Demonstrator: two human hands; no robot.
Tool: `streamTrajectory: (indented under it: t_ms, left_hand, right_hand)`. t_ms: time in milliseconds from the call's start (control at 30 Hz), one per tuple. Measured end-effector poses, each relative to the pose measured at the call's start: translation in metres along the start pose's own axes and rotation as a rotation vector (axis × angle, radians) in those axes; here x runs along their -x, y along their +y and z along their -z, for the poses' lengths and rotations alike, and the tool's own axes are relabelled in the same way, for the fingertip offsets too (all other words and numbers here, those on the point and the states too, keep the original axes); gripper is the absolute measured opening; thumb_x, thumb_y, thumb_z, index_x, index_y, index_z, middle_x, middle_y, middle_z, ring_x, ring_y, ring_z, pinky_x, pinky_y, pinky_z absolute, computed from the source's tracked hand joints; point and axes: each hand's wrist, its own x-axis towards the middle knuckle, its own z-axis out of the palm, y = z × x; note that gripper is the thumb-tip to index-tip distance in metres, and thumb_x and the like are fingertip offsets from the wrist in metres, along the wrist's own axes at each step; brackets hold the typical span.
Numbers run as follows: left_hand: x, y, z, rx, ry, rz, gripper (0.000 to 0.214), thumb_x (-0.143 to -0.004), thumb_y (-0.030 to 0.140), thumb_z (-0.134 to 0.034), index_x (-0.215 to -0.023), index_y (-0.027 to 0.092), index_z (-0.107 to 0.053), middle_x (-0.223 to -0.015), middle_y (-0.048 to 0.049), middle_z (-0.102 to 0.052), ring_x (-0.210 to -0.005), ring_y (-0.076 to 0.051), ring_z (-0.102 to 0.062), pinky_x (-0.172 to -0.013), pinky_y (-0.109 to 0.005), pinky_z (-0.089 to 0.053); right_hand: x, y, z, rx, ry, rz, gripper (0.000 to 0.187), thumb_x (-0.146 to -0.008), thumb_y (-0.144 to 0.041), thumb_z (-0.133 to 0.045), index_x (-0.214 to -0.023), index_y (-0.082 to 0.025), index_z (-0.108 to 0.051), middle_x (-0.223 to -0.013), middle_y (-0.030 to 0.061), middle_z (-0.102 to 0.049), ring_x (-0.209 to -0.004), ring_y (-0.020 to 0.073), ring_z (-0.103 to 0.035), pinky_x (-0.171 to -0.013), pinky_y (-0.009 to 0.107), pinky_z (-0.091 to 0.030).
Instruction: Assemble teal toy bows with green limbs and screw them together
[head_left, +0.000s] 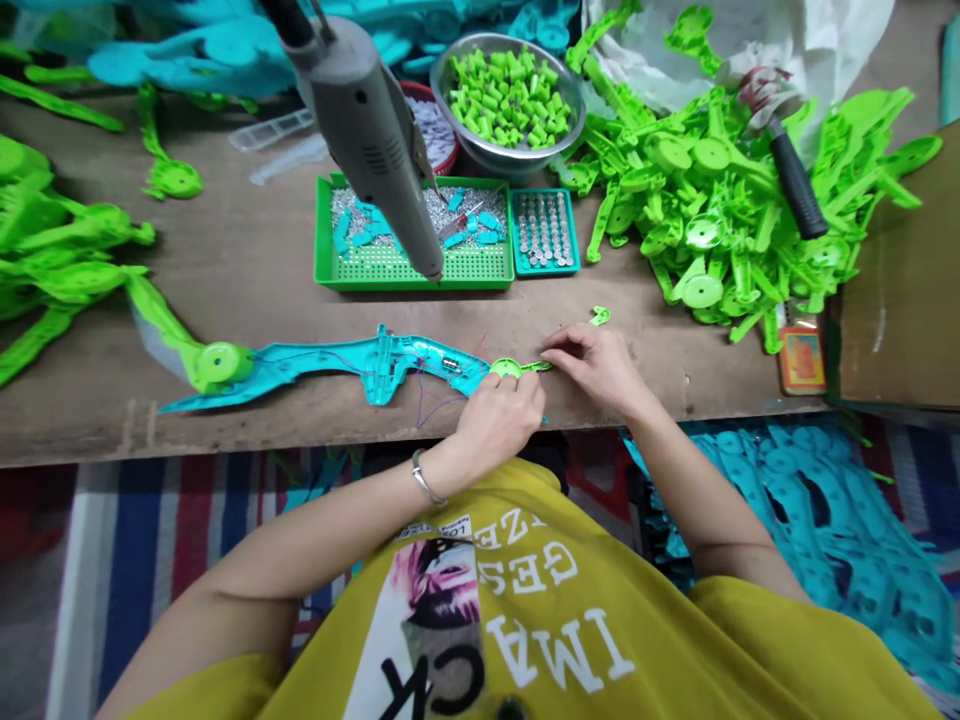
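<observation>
A blue plastic toy bow half (pixel 322 362) lies along the table's front edge, with thin red and blue wires and a small dark part in its middle. A green limb piece (pixel 223 365) is joined at its left end. At its right end sits a round green limb piece (pixel 506 368), partly hidden by my fingers. My left hand (pixel 504 408) is closed over this green piece, fingertips pressed on it. My right hand (pixel 596 365) pinches near the same piece's narrow end; what lies between its fingertips is too small to make out. A hooked green tip (pixel 599 316) shows just beyond it.
A grey electric screwdriver (pixel 375 150) hangs over a green tray (pixel 412 280) of screws and blue parts. Beside it stand a tray of round metal parts (pixel 546 230) and a metal bowl (pixel 469 150) of green pieces. Green limbs (pixel 705 200) are heaped right, near a cardboard box (pixel 900 290).
</observation>
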Motion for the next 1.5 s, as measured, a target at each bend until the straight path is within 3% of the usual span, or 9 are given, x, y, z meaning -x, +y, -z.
streamTrajectory:
  t_ms: [300, 467, 633, 800, 1067, 1233, 1500]
  left_hand:
    - [0.01, -0.011, 0.0, 0.01, 0.059, 0.072, 0.027, -0.1, 0.012, -0.044, -0.116, 0.013, -0.065, -0.095, -0.01, -0.066, -0.084, -0.023, -0.068, -0.064, -0.033, -0.046]
    - [0.009, -0.027, 0.002, 0.119, 0.057, 0.298, 0.027, -0.103, 0.024, -0.043, -0.094, 0.019, -0.068, -0.092, -0.0073, -0.066, -0.075, -0.019, -0.066, -0.055, -0.029, -0.039]
    - [0.0, -0.036, 0.004, 0.358, 0.111, 0.447, 0.019, -0.097, 0.028, -0.053, -0.09, 0.019, -0.069, -0.088, -0.0055, -0.071, -0.078, -0.02, -0.067, -0.063, -0.03, -0.043]
    - [-0.011, -0.032, 0.003, 0.39, 0.094, 0.526, 0.014, -0.089, 0.026, -0.059, -0.087, 0.021, -0.071, -0.09, -0.0054, -0.076, -0.08, -0.021, -0.069, -0.063, -0.03, -0.043]
    - [-0.018, -0.025, 0.006, 0.312, 0.02, 0.497, 0.017, -0.088, 0.022, -0.057, -0.086, 0.02, -0.074, -0.088, -0.0096, -0.078, -0.077, -0.023, -0.072, -0.059, -0.03, -0.043]
    - [-0.019, -0.026, 0.018, 0.305, -0.141, 0.464, 0.024, -0.094, 0.022, -0.05, -0.093, 0.018, -0.074, -0.091, -0.0116, -0.076, -0.084, -0.026, -0.073, -0.063, -0.031, -0.046]
    - [0.001, -0.03, 0.025, 0.166, -0.277, 0.131, 0.032, -0.1, 0.014, -0.04, -0.115, 0.013, -0.068, -0.105, -0.0124, -0.069, -0.083, -0.025, -0.071, -0.06, -0.031, -0.044]
  right_hand:
    - [-0.002, 0.001, 0.0, 0.034, -0.015, 0.032, 0.002, -0.083, -0.023, -0.076, -0.083, -0.024, -0.078, -0.085, 0.0014, -0.078, -0.081, 0.0181, -0.072, -0.079, 0.033, -0.054]
    - [-0.005, -0.003, 0.001, 0.06, -0.05, 0.048, 0.007, -0.081, -0.017, -0.075, -0.083, -0.024, -0.078, -0.085, 0.001, -0.077, -0.08, 0.0175, -0.07, -0.077, 0.032, -0.053]
    - [-0.009, -0.003, 0.003, 0.062, -0.133, 0.118, 0.016, -0.084, -0.013, -0.069, -0.087, -0.025, -0.078, -0.088, 0.0006, -0.078, -0.084, 0.0185, -0.069, -0.083, 0.036, -0.051]
    - [-0.01, 0.001, 0.002, 0.06, -0.194, 0.202, 0.026, -0.086, -0.008, -0.062, -0.089, -0.027, -0.079, -0.088, 0.0015, -0.076, -0.086, 0.019, -0.067, -0.084, 0.037, -0.05]
    - [-0.009, -0.001, 0.002, 0.051, -0.233, 0.226, 0.038, -0.082, -0.001, -0.055, -0.092, -0.027, -0.08, -0.085, 0.0026, -0.069, -0.086, 0.018, -0.064, -0.083, 0.035, -0.05]
    - [-0.008, 0.0, 0.002, 0.092, -0.27, 0.232, 0.042, -0.084, -0.001, -0.051, -0.094, -0.027, -0.082, -0.089, 0.0042, -0.065, -0.088, 0.0177, -0.062, -0.083, 0.034, -0.046]
    - [-0.006, -0.004, 0.001, 0.172, -0.295, 0.289, 0.045, -0.084, 0.001, -0.047, -0.103, -0.024, -0.08, -0.096, 0.0069, -0.063, -0.09, 0.0184, -0.06, -0.078, 0.032, -0.042]
